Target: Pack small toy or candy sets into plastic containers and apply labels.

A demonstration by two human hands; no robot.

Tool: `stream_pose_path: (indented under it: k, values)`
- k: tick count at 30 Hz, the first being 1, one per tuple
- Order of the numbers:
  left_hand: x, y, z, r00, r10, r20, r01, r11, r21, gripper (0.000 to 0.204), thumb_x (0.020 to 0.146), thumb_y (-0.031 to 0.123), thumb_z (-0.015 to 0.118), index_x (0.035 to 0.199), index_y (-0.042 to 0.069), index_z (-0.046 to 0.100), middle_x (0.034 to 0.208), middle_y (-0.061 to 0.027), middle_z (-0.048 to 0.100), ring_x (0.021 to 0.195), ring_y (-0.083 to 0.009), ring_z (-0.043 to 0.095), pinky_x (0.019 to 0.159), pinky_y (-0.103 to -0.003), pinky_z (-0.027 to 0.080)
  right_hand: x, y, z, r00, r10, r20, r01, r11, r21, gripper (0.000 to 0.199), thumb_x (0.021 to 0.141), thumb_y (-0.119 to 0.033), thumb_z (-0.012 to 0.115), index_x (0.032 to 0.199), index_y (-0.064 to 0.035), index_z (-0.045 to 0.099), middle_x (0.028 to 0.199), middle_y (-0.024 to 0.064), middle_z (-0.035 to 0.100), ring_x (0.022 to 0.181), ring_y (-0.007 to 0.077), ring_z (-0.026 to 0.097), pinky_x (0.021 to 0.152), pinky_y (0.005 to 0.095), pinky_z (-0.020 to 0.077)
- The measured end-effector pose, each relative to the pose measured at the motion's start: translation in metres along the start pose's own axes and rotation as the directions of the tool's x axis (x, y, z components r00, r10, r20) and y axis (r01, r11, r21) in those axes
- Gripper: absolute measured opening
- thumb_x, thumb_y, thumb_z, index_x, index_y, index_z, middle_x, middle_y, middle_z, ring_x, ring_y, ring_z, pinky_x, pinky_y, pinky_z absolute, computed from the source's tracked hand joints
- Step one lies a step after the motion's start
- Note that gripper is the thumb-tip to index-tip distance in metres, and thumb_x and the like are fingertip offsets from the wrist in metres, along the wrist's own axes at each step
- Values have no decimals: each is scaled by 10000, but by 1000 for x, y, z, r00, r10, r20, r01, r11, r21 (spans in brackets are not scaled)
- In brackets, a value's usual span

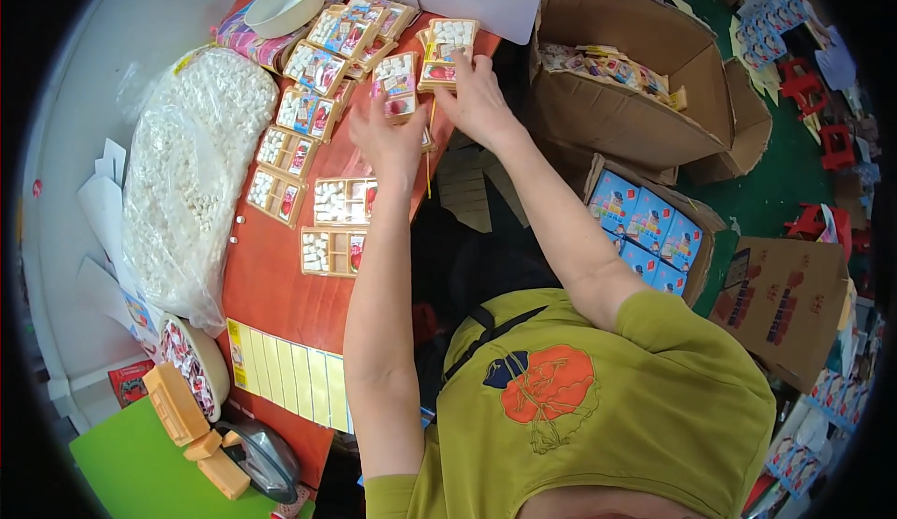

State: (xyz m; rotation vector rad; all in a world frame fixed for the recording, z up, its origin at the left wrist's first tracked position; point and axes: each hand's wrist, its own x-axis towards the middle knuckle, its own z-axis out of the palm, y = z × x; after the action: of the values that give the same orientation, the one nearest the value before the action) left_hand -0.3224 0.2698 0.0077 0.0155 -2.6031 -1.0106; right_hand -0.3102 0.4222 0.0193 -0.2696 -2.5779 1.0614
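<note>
My left hand (385, 142) curls round the near end of a small tan compartment tray (396, 69) with white marshmallows and a pink printed card. Its thumb and fingers sit at opposite sides of that tray. Beside it my right hand (483, 103) grips the right and near edges of a stack of similar trays (452, 33), fingers bent over the side. More marshmallow trays (314, 68) lie overlapped in a row to the left. Nearer to me are two part-filled trays (329, 201), partly behind my left forearm.
A big clear bag of marshmallows (201, 164) lines the table's left side, with a white bowl (285, 5) behind it. Yellow strips (290, 369) lie near the front. Right of the table stand an open carton (635, 117) with packets and a carton of blue boxes (645, 220).
</note>
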Motion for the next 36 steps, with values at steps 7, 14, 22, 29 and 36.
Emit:
stream_pose_path:
  k: [7,14,22,29,36]
  values:
    - [-5,18,-12,985,85,153,-108,983,146,602,748,322,788,1266,51,647,1435,-265,442,1271,-439,464,1038,-518,423,13,-2,17,993,-112,-24,100,950,-295,607,878,-185,689,1419,-52,446,1210,244,490,1053,427,589,927,490,499]
    - [-6,21,-17,984,73,163,-108,971,215,598,735,231,774,1282,39,626,1419,-257,461,1219,-432,496,1001,-513,443,25,-7,19,994,-81,74,104,913,-394,703,869,-253,721,1467,-87,391,1272,240,497,967,423,657,829,475,555]
    - [-7,10,-2,993,108,41,-114,970,217,492,793,251,727,1251,88,653,1428,-204,489,1265,-412,482,1017,-526,438,17,3,-2,996,-57,65,62,994,-85,783,876,-340,735,1502,-93,334,1262,241,492,1082,419,622,922,456,531]
    - [-12,7,-8,983,153,103,-174,954,243,517,803,288,743,1276,108,638,1451,-205,473,1281,-400,470,1020,-516,427,11,12,-7,996,-64,59,63,998,14,787,873,-309,737,1522,-137,326,1287,245,473,1112,433,600,960,466,511]
    - [-7,16,-8,994,76,85,-92,973,213,521,804,318,781,1228,56,628,1398,-219,488,1237,-395,490,980,-528,422,31,17,-2,996,4,85,14,978,-207,859,839,-569,679,1519,-147,366,1372,242,470,1276,432,490,1054,559,397]
